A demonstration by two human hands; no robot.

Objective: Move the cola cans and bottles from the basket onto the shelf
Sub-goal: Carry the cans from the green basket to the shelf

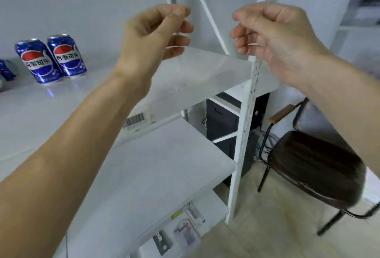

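Two blue cola cans [37,61] [67,56] stand side by side, upright, at the back left of the white shelf board [205,72]. A third blue item [6,70] is cut off by the left frame edge. My left hand [156,35] and my right hand [273,39] hover above the right end of that board, far from the cans. Both have curled fingers, thumb against forefinger, and I see nothing clearly held in either. The basket and any bottles are out of view.
A white upright post [246,113] bounds the shelf unit on the right. A lower board [164,165] sits beneath, and small packets [185,231] lie on the bottom one. A dark chair [312,165] and a dark cabinet [222,121] stand on the floor to the right.
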